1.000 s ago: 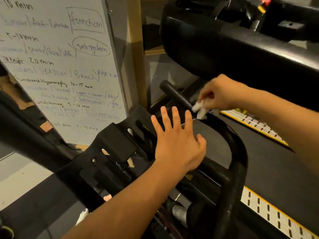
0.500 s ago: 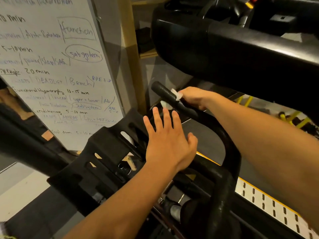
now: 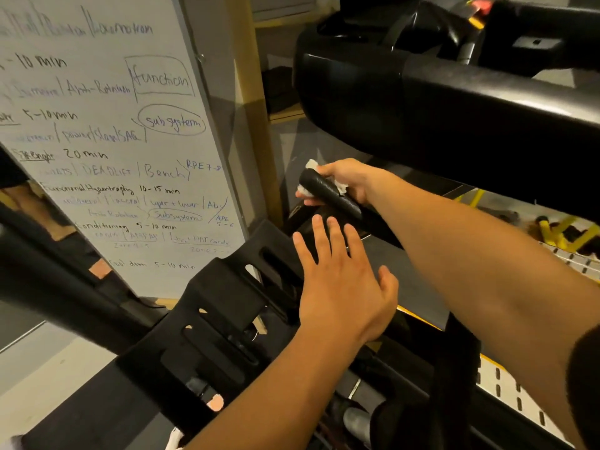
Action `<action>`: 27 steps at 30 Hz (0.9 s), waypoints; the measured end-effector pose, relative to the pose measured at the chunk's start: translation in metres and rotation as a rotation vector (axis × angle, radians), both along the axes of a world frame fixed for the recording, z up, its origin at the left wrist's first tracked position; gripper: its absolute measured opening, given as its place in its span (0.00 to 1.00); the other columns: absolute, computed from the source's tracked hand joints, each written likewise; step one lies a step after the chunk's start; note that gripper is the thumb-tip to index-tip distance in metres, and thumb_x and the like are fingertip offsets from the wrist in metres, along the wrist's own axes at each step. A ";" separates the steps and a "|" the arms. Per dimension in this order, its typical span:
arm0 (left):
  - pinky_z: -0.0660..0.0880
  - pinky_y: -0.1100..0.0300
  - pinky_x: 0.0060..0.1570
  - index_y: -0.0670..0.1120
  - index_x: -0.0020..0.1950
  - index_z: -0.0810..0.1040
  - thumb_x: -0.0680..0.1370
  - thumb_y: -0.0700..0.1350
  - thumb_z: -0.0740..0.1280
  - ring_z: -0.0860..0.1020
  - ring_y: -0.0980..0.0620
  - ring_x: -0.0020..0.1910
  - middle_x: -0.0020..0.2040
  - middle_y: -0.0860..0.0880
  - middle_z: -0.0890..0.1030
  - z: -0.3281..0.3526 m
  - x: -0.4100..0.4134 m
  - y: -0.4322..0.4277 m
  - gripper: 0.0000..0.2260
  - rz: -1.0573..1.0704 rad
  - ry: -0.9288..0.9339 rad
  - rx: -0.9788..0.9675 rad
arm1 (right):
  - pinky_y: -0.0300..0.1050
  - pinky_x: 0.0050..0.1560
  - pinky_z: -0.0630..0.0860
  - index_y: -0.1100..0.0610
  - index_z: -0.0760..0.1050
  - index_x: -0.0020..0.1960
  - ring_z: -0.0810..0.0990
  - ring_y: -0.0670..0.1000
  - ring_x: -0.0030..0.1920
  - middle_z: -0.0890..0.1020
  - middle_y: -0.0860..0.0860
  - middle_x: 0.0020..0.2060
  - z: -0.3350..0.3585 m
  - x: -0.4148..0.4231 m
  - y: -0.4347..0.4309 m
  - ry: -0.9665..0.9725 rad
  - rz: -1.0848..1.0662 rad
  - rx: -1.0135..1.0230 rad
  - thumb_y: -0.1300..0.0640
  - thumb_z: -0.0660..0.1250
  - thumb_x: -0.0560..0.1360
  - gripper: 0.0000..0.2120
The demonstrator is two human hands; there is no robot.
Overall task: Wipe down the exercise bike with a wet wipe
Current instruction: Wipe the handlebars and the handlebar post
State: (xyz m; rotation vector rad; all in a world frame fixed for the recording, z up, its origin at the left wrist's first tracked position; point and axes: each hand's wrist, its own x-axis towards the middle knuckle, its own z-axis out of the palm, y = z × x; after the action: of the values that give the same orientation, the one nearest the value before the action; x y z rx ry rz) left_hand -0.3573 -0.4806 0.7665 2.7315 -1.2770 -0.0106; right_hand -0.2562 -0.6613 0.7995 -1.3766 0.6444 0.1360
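The right hand (image 3: 345, 181) is clamped round the free end of the black handlebar (image 3: 328, 193), with the white wipe (image 3: 311, 165) caught between palm and grip. Bits of the wipe poke out above the handlebar's end, below it by the fingertips, and on the side nearer the wrist. The rounded end of the handlebar sticks out just past the wipe and points up and left. From there the bar runs down and right under the right forearm.

The left hand (image 3: 341, 287) lies just below the handlebar, fingers straight and spread, thumb out to the side, holding nothing. Its fingertips reach close under the bar. Its palm is over a black slotted bracket (image 3: 220, 319), and whether it presses on that cannot be told. The two hands are apart, with only a narrow gap between them.

Left of the handlebar's end there is a strip of open room, then a wooden post (image 3: 256, 131) and the edge of a whiteboard (image 3: 113, 141) covered in handwriting. Above the handlebar a thick black padded bar (image 3: 470, 105) crosses the view. Its lower edge hangs near the right wrist, leaving little room upward. Below and right of the handlebar, a pale perforated panel (image 3: 506, 394) with a yellow edge runs behind the right forearm.
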 end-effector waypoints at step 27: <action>0.41 0.35 0.75 0.41 0.80 0.50 0.82 0.60 0.44 0.40 0.40 0.79 0.80 0.39 0.49 0.001 0.003 0.007 0.33 -0.122 0.040 -0.041 | 0.34 0.67 0.66 0.49 0.81 0.58 0.76 0.44 0.61 0.75 0.44 0.66 -0.042 -0.262 0.065 -0.052 -0.046 -1.197 0.54 0.63 0.80 0.10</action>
State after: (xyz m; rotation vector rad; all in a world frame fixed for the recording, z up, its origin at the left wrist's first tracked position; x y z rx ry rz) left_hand -0.3539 -0.4732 0.7679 2.6017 -1.4148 -0.0498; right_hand -0.5179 -0.5961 0.7578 -2.4914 0.7373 -0.3929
